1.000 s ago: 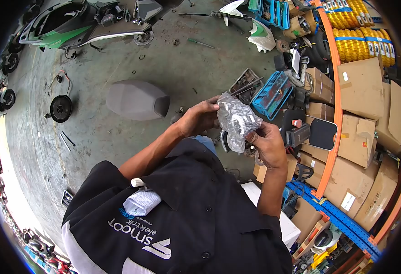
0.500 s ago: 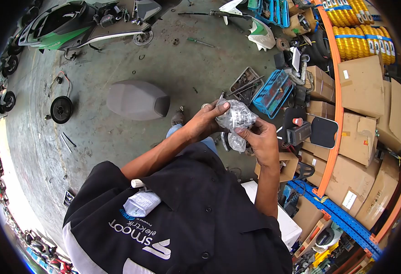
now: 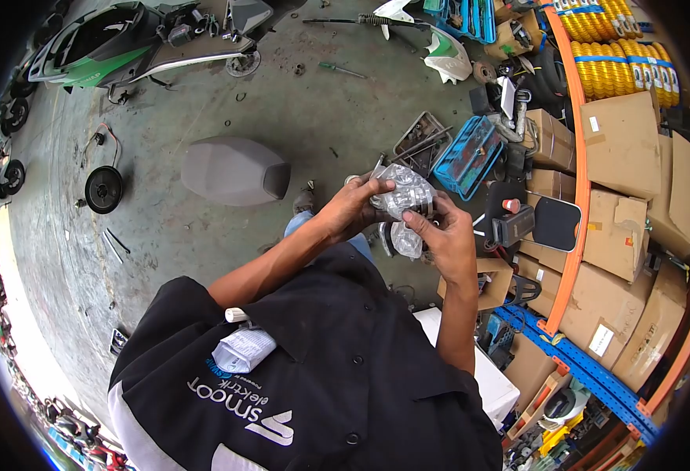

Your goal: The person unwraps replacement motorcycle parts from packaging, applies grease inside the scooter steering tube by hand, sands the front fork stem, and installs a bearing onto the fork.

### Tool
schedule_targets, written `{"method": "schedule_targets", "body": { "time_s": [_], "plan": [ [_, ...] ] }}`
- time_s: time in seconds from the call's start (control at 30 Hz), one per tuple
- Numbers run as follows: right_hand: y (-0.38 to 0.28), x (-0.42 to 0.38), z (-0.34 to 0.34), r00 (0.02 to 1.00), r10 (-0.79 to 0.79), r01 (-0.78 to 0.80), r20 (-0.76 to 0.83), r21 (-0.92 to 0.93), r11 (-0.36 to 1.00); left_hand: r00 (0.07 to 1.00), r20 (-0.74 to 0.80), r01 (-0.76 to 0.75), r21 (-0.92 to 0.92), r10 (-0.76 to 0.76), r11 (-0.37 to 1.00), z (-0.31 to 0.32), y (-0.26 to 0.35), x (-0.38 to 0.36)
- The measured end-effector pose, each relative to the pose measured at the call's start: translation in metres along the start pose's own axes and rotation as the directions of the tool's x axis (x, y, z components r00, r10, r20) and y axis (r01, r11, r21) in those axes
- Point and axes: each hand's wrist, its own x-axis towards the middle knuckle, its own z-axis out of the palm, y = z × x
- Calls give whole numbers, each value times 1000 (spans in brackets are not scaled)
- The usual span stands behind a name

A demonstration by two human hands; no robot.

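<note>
A clear plastic bag (image 3: 402, 188) with shiny metal parts inside is held between both hands in front of my body. The exact kind of the parts cannot be made out through the crinkled plastic. My left hand (image 3: 351, 207) grips the bag's left side, its thumb lying across the top. On the right side, my right hand (image 3: 449, 237) pinches the bag with thumb and fingers; some of its fingers are hidden behind it. Just below the hands shows another clear plastic wrapping (image 3: 406, 242), partly covered.
On the floor lie a grey scooter seat (image 3: 235, 173), a black wheel (image 3: 104, 190) and a screwdriver (image 3: 342, 71). A blue toolbox (image 3: 469, 157) stands beside a metal tray (image 3: 422, 141). Cardboard boxes (image 3: 620, 157) fill the orange-framed shelf at right. Green scooter bodywork (image 3: 102, 59) is at upper left.
My right thumb has shifted slightly up and left onto the bag, and the bag has turned a little between my hands. Both hands keep hold of it.
</note>
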Motion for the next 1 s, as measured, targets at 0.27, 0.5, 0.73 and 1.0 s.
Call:
{"method": "schedule_targets", "body": {
  "time_s": [0.27, 0.5, 0.73, 1.0],
  "plan": [
    [5, 3, -9, 992, 99, -120, 82, 326, 938, 999, -7, 51, 48, -51, 998, 19, 18, -9],
    [-6, 12, -2, 999, -25, 22, 22, 128, 992, 995, 49, 88, 75, -92, 993, 2, 26, -2],
    [-16, 19, 3, 998, -67, 64, -18, -160, 985, 979, 186, 55, 146, -82, 988, -4, 43, -4],
    [-24, 17, -3, 994, 108, -106, -4, -228, 968, 983, 156, 68, 185, -98, 980, -9, 29, 4]
  ]
}}
